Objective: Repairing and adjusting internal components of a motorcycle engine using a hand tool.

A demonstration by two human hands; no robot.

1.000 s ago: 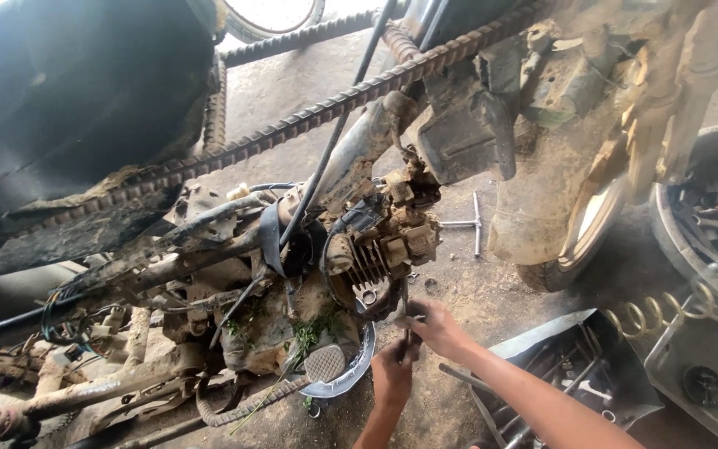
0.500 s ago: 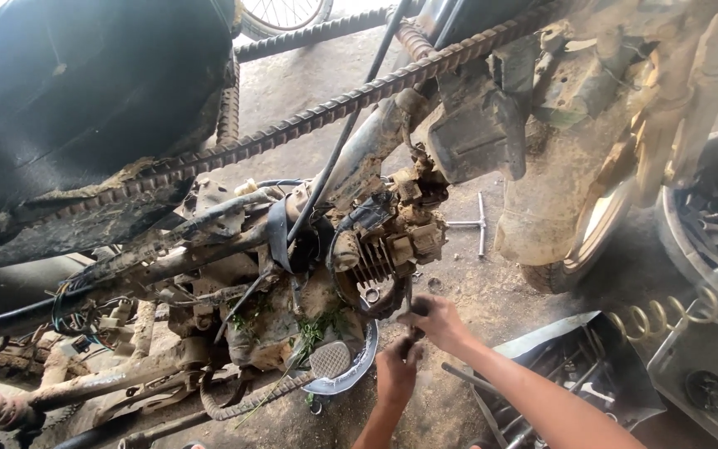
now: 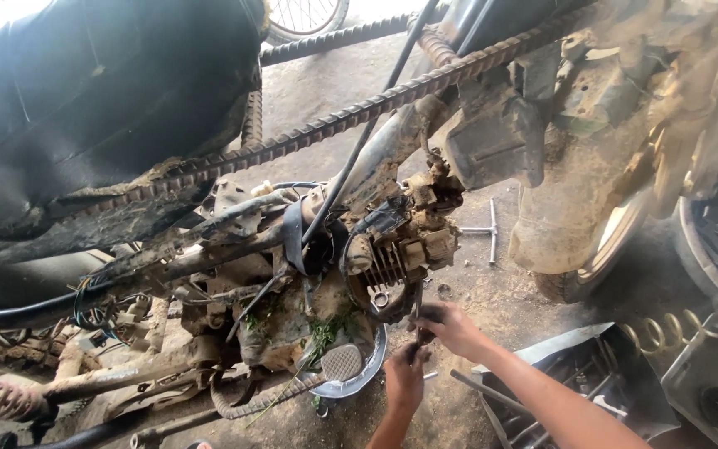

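Engine (image 3: 392, 258): mud-caked motorcycle block with cooling fins, hung mid-frame under the ribbed steel bar (image 3: 359, 112). I judge it heavy, rigid and gritty; nothing here to lift, only fasteners to work at its underside.

Tool (image 3: 416, 312): slim dark metal shaft, upright just below the engine's fins. Stiff, light, probably greasy; I would take it low on the shank.

My left hand (image 3: 405, 378): fingers closed around the tool's lower end.

My right hand (image 3: 450, 326): wrapped on the shaft just above, though its fingertips are blurred, so the clamp is my best reading.

Tool tray (image 3: 579, 382): open, beside my right forearm.
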